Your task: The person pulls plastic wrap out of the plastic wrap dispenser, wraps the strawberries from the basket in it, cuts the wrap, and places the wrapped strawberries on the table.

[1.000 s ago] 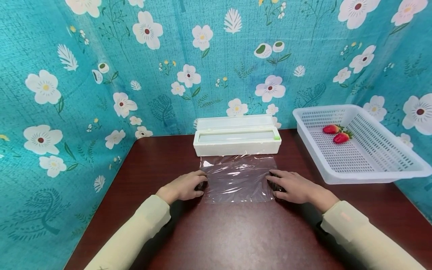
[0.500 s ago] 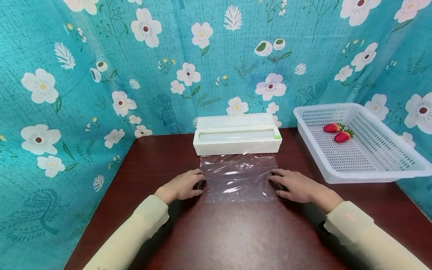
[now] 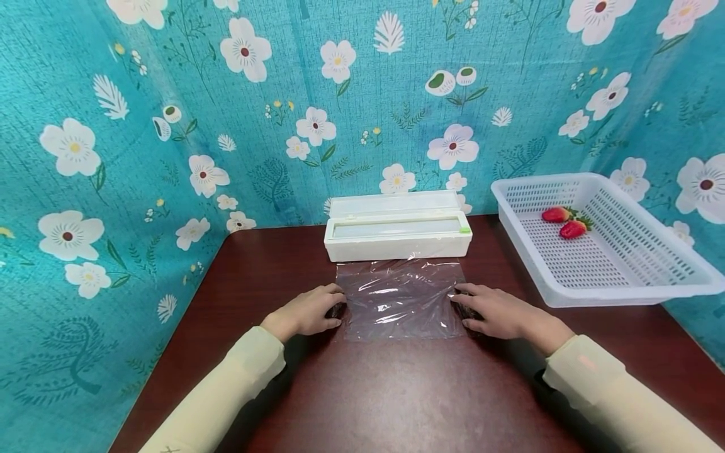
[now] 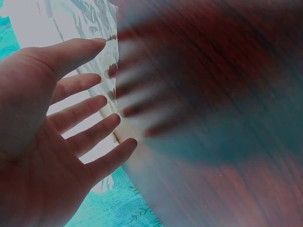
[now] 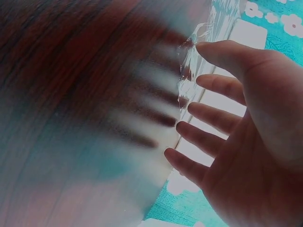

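A sheet of clear plastic wrap [image 3: 396,302] lies wrinkled and shiny on the dark wooden table, reaching from the front of a white wrap dispenser box [image 3: 398,245]. At the sheet's left edge my left hand [image 3: 311,309] rests with spread fingertips on the table and film. My right hand [image 3: 498,311] does the same at the right edge. Both wrist views show the fingers fairly straight and apart, with thumb and fingertips right at the film's rim; the left hand's palm [image 4: 52,137] and the right hand's palm [image 5: 255,156] face the camera and hold nothing.
The dispenser's lid [image 3: 394,202] stands raised at the back, with a small green piece [image 3: 464,230] at its right end. On the right, a white perforated basket [image 3: 612,293] contains two strawberries [image 3: 573,228]. A teal flowered cloth [image 3: 362,94] hangs behind the table [image 3: 362,396].
Since one second ago the right hand has shifted slightly right and the film's creases have changed a little. The left hand stays nearly still; the box and basket stay put.
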The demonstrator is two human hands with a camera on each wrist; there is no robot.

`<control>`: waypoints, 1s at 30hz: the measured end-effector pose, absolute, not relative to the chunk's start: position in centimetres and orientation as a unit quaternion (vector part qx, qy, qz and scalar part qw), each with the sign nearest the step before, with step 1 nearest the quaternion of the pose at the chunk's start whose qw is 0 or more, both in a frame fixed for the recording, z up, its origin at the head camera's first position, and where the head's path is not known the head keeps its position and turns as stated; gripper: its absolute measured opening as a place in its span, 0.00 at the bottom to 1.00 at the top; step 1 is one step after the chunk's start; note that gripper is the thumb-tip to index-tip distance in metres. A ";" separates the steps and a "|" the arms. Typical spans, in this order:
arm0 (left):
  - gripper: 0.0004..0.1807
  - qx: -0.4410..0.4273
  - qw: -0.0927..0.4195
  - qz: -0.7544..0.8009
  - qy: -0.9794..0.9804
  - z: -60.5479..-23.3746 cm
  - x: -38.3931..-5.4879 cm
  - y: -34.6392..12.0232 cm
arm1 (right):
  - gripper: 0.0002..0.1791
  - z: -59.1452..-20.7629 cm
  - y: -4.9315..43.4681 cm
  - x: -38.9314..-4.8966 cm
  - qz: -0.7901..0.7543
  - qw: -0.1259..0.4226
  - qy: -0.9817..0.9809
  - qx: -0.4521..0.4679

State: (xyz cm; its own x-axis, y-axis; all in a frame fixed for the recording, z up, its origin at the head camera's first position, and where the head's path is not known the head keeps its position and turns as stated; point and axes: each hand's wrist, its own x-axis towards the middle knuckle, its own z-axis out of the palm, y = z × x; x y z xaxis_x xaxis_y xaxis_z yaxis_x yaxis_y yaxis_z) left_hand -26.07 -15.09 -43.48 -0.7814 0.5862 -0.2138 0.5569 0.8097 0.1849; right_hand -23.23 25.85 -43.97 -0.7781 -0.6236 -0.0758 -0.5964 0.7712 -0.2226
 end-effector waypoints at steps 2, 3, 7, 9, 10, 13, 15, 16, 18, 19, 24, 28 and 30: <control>0.25 0.305 0.133 0.061 0.941 -43.4 -26.1 -15.2 | 0.30 -44.0 25.9 -23.3 -0.093 0.074 0.938 -0.325; 0.25 0.305 0.133 0.066 0.941 -43.3 -26.2 -15.2 | 0.29 -44.0 25.9 -23.3 -0.092 0.072 0.938 -0.326; 0.25 0.300 0.123 0.092 0.941 -42.9 -26.5 -15.5 | 0.29 -44.1 25.9 -23.3 -0.090 0.062 0.937 -0.331; 0.24 0.295 0.103 0.101 0.945 -42.6 -26.8 -15.6 | 0.28 -44.0 25.9 -23.3 -0.092 0.053 0.937 -0.334; 0.24 0.293 0.090 0.105 0.946 -42.5 -27.1 -15.7 | 0.28 -43.9 25.9 -23.3 -0.092 0.050 0.936 -0.335; 0.22 0.280 0.043 0.112 0.952 -42.2 -28.1 -15.8 | 0.26 -43.4 25.8 -23.2 -0.094 0.041 0.936 -0.336; 0.22 0.274 0.006 0.119 0.954 -42.1 -28.9 -15.8 | 0.24 -43.1 25.7 -23.1 -0.094 0.028 0.933 -0.346; 0.22 0.269 -0.012 0.122 0.955 -42.2 -29.4 -15.8 | 0.23 -42.9 25.6 -23.1 -0.093 0.020 0.931 -0.352; 0.23 0.262 -0.046 0.125 0.956 -42.2 -30.4 -15.7 | 0.21 -42.7 25.4 -23.1 -0.095 -0.004 0.925 -0.369; 0.24 0.260 -0.063 0.124 0.956 -42.2 -30.8 -15.7 | 0.19 -42.5 25.3 -23.1 -0.097 -0.019 0.920 -0.379; 0.25 0.247 -0.115 0.124 0.954 -42.5 -33.0 -15.4 | 0.15 -41.5 24.4 -23.1 -0.111 -0.095 0.892 -0.428; 0.25 0.240 -0.135 0.126 0.953 -42.5 -34.3 -15.0 | 0.15 -40.0 24.0 -23.0 -0.110 -0.127 0.875 -0.453; 0.24 0.234 -0.135 0.125 0.955 -42.4 -34.8 -14.8 | 0.15 -39.0 23.9 -22.9 -0.109 -0.132 0.872 -0.460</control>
State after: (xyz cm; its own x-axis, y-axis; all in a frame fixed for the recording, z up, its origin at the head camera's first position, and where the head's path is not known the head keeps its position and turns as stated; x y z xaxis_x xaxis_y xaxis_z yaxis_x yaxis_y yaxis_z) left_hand -34.75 -14.83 -42.40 -0.8540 0.4139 0.3153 0.4810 0.8591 0.1750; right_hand -22.88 23.94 -39.05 -0.5427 -0.7727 0.3292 -0.8299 0.5537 -0.0685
